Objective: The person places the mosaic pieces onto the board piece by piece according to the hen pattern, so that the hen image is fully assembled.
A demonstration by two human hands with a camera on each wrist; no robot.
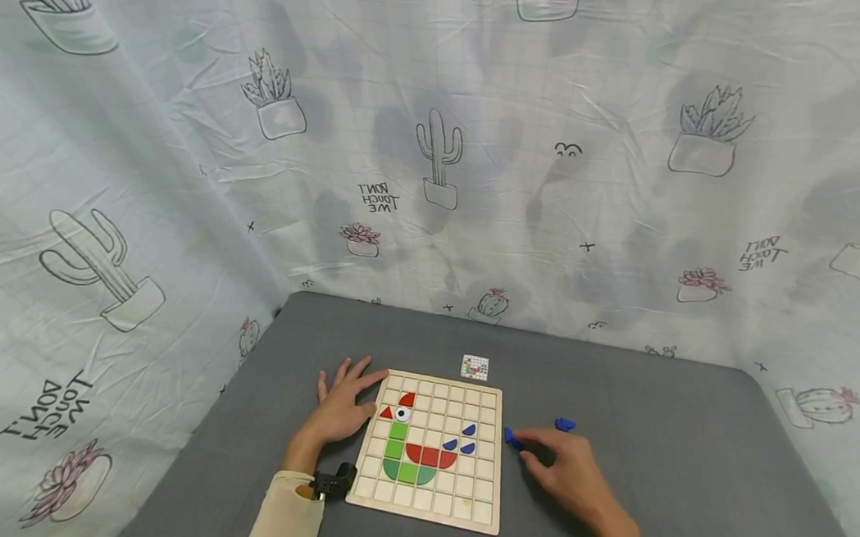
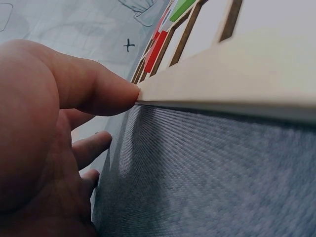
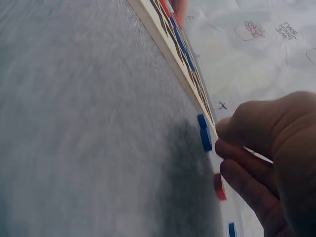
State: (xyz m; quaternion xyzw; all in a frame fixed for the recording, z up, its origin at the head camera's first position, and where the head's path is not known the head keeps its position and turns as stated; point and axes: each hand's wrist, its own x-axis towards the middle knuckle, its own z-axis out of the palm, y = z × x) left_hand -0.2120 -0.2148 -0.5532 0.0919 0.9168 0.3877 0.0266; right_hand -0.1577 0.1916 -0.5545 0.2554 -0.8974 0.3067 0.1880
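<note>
A wooden grid board [image 1: 441, 503] carries red, green and blue pieces arranged like a bird with a white eye piece [image 1: 402, 414]. My left hand [image 1: 343, 411] lies at its upper left side with fingers spread, its thumb [image 2: 113, 94] touching the frame in the left wrist view. Just off the board's right edge, my right hand [image 1: 566, 466] has its index fingertip at a blue piece [image 1: 510, 437], thumb held apart from that finger. In the right wrist view, blue pieces [image 3: 205, 133] lie on the cloth close to the fingers, beside a red piece [image 3: 220, 186].
A small picture card [image 1: 475, 367] lies behind the board. More blue pieces [image 1: 564, 424] sit beyond the right hand on the grey table [image 1: 656, 447]. A white curtain [image 1: 481, 157] printed with cacti hangs around the back and sides.
</note>
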